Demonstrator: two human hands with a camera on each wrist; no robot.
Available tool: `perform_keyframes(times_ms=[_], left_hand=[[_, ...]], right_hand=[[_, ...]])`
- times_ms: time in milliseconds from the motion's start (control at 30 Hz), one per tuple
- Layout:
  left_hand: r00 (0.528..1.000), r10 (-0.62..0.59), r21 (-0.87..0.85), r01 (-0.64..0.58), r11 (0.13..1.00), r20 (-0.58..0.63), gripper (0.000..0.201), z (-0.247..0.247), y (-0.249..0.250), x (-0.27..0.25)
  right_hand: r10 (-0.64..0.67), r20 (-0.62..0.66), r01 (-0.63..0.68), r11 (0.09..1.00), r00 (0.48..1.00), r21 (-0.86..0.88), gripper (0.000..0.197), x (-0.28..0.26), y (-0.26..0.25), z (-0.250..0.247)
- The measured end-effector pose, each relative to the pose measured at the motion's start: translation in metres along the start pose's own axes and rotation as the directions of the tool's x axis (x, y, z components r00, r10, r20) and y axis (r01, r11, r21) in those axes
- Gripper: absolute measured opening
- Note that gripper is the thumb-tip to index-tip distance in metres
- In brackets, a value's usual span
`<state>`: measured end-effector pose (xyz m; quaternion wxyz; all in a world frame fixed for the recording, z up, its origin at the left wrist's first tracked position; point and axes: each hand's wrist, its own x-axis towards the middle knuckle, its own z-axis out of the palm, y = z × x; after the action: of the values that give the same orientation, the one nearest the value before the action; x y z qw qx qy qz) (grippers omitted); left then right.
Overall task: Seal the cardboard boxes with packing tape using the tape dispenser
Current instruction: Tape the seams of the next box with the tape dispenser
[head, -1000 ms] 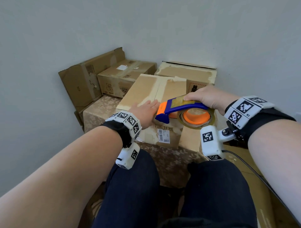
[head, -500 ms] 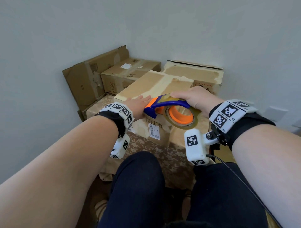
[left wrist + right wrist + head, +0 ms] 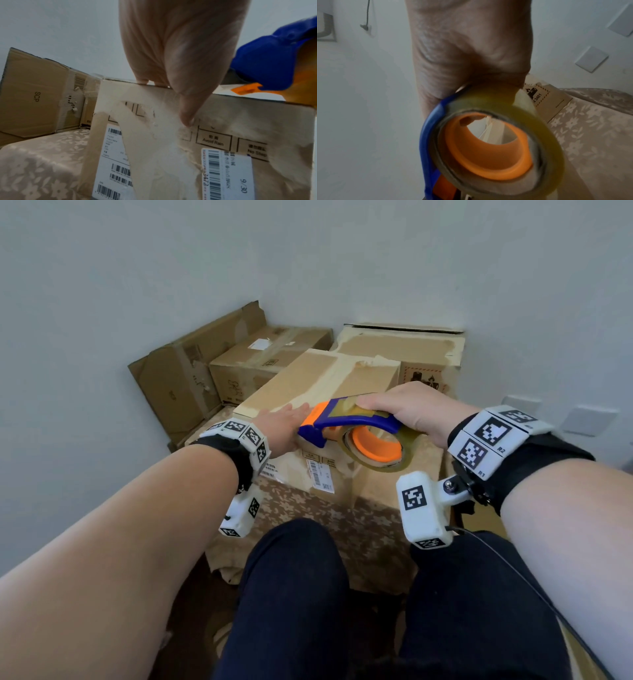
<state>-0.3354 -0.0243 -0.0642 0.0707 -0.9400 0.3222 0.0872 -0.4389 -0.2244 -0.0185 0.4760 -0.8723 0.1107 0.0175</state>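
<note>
While a flower-patterned cloth (image 3: 308, 508) covers the low support, several cardboard boxes are seen stacked on it against the wall, and the box being sealed (image 3: 318, 378) stands nearest, its top already striped with pale tape along the centre seam. Such a carton is judged light and fairly stiff on its faces but soft at the flap edges, so it is best steadied from above near the front rim, which is where the left hand (image 3: 282, 428) is laid, fingers straight and flat on the lid with the thumb pressed down the front face (image 3: 187, 119). Just beside those fingers, over the box's front edge, the tape dispenser (image 3: 346, 426) is gripped by the right hand (image 3: 407, 409), fingers wrapped over the blue frame and the roll (the orange core (image 3: 488, 152) is seen end-on from the wrist). Rigid plastic of this kind is judged easy to hold by its frame; the toothed cutter at the nose should be kept clear of the left fingers. Whether a strip is attached to the lid at this instant cannot be told, as the nose is partly hidden. Compared with a second ago, the dispenser has been drawn nearer the front edge and closer to the left hand.
</note>
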Motion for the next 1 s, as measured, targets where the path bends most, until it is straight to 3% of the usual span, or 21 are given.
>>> perform_keyframes(times_ms=[200, 333, 467, 600, 833, 1000], left_hand=[[1.000, 0.002, 0.029, -0.002, 1.000, 0.029, 0.073, 0.001, 0.000, 0.003], [0.999, -0.005, 0.053, 0.003, 0.999, 0.042, 0.075, 0.000, 0.001, 0.004], [0.999, -0.029, 0.060, 0.026, 0.998, 0.040, 0.076, 0.000, 0.004, 0.006], [0.998, -0.055, 0.089, 0.053, 0.995, 0.026, 0.079, 0.004, 0.014, 0.007], [0.992, 0.125, 0.010, -0.125, 0.992, -0.009, 0.085, 0.006, 0.036, 0.012], [0.992, 0.124, -0.035, -0.124, 0.992, -0.015, 0.087, 0.002, 0.040, 0.008]], right_hand=[[0.047, -0.002, -0.047, 0.998, 0.999, -0.031, 0.061, -0.006, 0.022, -0.024], [0.020, -0.015, -0.021, 0.996, 1.000, -0.082, 0.040, -0.009, 0.024, -0.023], [-0.006, -0.040, 0.001, 0.992, 0.999, -0.128, 0.058, -0.009, 0.023, -0.023], [-0.008, -0.045, 0.002, 0.990, 0.999, -0.140, 0.057, -0.006, 0.024, -0.022], [0.002, -0.073, -0.008, 0.996, 0.997, -0.084, 0.056, -0.005, 0.031, -0.020], [0.021, -0.076, -0.021, 1.000, 0.997, 0.006, 0.056, -0.005, 0.040, -0.017]])
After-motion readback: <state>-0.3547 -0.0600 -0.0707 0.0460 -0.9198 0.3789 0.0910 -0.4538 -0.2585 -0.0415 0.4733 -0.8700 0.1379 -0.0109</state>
